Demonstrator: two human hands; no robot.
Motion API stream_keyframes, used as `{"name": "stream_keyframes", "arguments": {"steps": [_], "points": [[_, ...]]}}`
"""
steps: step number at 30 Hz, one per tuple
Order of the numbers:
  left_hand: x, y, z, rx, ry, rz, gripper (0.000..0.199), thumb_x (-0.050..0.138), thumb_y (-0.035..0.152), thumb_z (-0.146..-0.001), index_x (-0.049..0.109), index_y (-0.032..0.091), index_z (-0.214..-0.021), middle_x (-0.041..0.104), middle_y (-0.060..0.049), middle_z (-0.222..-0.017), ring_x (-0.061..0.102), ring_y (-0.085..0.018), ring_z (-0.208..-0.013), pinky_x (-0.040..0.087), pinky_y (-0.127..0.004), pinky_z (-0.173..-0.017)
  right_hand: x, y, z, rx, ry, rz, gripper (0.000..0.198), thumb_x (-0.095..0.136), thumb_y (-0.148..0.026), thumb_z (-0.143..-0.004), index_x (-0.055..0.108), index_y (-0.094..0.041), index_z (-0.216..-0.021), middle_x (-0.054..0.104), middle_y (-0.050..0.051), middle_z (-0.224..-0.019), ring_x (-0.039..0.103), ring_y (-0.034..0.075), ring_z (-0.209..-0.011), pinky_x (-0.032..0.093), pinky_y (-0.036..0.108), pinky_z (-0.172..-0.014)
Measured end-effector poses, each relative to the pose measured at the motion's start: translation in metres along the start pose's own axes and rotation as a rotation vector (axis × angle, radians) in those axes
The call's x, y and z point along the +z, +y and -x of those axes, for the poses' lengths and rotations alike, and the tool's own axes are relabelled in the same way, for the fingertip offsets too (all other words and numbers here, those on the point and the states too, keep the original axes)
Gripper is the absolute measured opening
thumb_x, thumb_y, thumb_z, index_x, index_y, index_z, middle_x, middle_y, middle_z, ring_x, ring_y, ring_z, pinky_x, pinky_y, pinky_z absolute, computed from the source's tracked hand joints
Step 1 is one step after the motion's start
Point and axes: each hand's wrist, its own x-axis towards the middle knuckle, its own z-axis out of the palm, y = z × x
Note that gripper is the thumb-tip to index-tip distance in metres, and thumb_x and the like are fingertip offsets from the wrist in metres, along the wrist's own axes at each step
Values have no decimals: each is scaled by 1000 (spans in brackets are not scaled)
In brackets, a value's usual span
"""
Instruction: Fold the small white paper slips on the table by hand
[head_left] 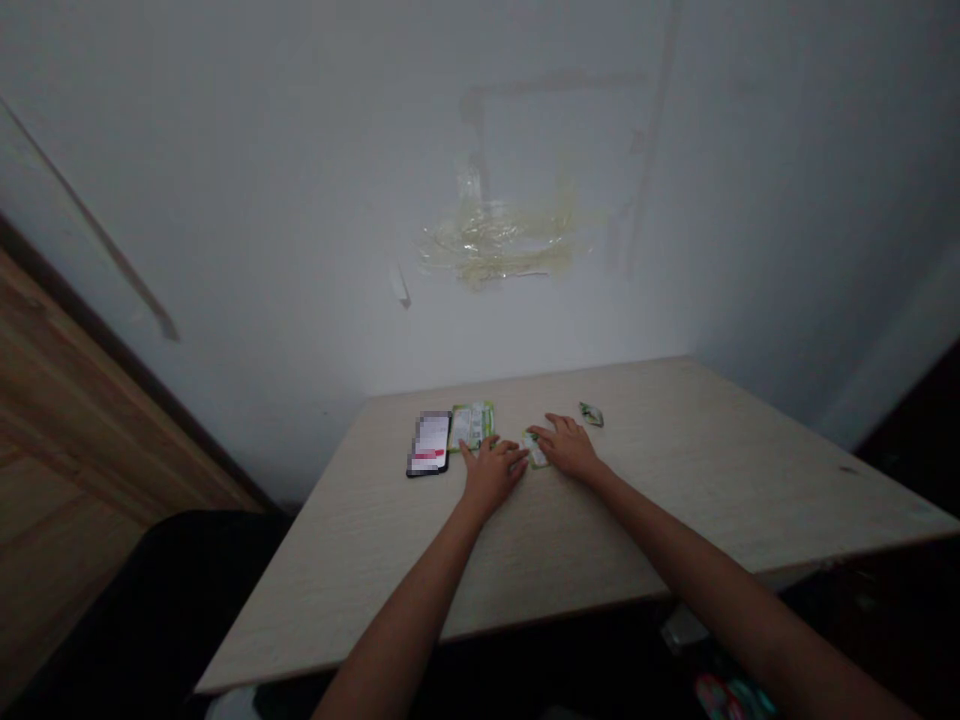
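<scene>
My left hand (pixel 493 472) rests on the table with its fingers spread, just below a green and white printed packet (pixel 472 424). My right hand (pixel 566 445) lies over a smaller green and white piece (pixel 538 457), its fingers stretched out across it and hiding part of it. The left fingertips come close to that piece; whether they touch it I cannot tell. Left of the packet lies a phone (pixel 430 444) with its screen lit. Beyond my right hand is a small dark green crumpled-looking scrap (pixel 592 413).
The pale wooden table (pixel 675 470) reaches back to a white wall (pixel 315 200) with yellowed tape (pixel 510 240) stuck on it. A wooden panel (pixel 90 400) stands at the left, above a black object (pixel 202 560). Dark clutter lies below the front edge.
</scene>
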Motion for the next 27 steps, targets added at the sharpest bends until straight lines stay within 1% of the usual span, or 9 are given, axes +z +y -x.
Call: {"name": "stream_keyframes", "arguments": {"steps": [3,6,9,11,14,19,23,27], "points": [[0,0,0,-4,4,4,29,49,46,-95,64,45,-119,66,3,-127,41,-31,-132,-2,-82,-104,1,0,1,-12,0,4,41,43,-39,-98,52,-41,-138,41,7,-149,36,31,-134,34,48,-106],[0,-1,1,-4,2,7,30,48,47,-95,63,46,-120,66,2,-128,41,-31,-132,-1,-82,-105,5,6,-2,-21,33,-71,39,49,-40,-95,56,-40,-134,40,6,-151,34,30,-135,33,48,-106],[0,-1,2,-7,6,14,30,47,48,-95,63,46,-120,65,3,-129,41,-30,-132,0,-81,-106,8,13,-5,-30,81,-191,33,51,-38,-95,66,-37,-124,48,4,-144,39,26,-131,35,44,-107],[0,-2,2,-6,11,22,30,47,49,-95,63,46,-120,65,3,-129,41,-30,-132,0,-81,-106,9,15,-6,-47,96,-234,28,55,-38,-92,71,-34,-116,53,4,-139,41,26,-129,35,42,-107],[0,-2,2,-13,7,35,29,48,49,-95,65,46,-118,66,3,-129,41,-30,-132,-1,-81,-106,8,14,-6,-42,106,-263,25,61,-40,-89,75,-32,-108,60,6,-130,46,26,-123,37,41,-105],[0,-1,2,-11,17,33,28,49,48,-94,65,46,-118,66,4,-128,42,-30,-132,-1,-81,-106,7,10,-5,-36,138,-253,25,67,-41,-84,76,-29,-104,63,7,-122,51,26,-118,38,41,-104],[1,-1,2,-6,23,12,28,49,47,-94,65,47,-118,66,4,-128,43,-30,-131,0,-82,-105,8,10,-6,-12,131,-248,26,70,-41,-81,76,-29,-102,63,7,-122,52,27,-118,39,41,-103],[2,-1,2,-6,35,5,28,51,46,-94,64,48,-119,66,4,-128,44,-30,-130,-3,-83,-104,7,14,-5,-40,99,-239,32,73,-43,-78,74,-28,-106,61,8,-125,50,27,-121,39,42,-104]]}}
